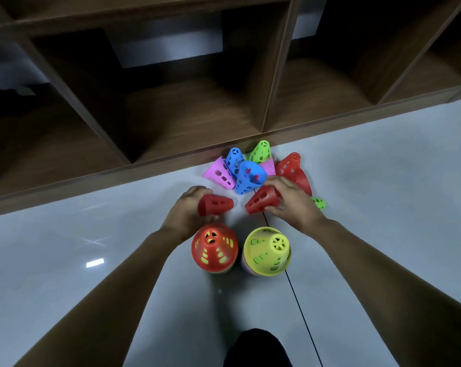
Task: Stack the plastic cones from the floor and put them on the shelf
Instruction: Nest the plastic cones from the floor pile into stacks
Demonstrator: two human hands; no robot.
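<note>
A: What does the left hand (pixel 189 210) hold?

B: A red cone (pixel 216 204). The fingers are curled over its wide end, and the cone lies sideways in the grip with its narrow tip pointing toward the other hand. How the thumb sits cannot be told; the cone hides it.

A: And the right hand (pixel 293 205)?

B: It grips a second red cone (pixel 261 200), held at a tilt. The fingers bend over the cone's upper end and the thumb closes in from below, so the cone is pinched between them. The two held cones are near each other with a gap between them.

A: Where are the other cones?

B: Two stacks stand upright on the pale floor (pixel 383 186), just on the person's side of the hands: a red-topped stack (pixel 214 247) below the left hand and a yellow-topped stack (pixel 267 251) beside it, close but apart. Beyond the hands a loose pile (pixel 250 176) of blue, green, pink and red cones lies tumbled against the foot of the wooden shelf (pixel 192 120). One small green cone (pixel 319 203) peeks out just past the right hand.
</note>
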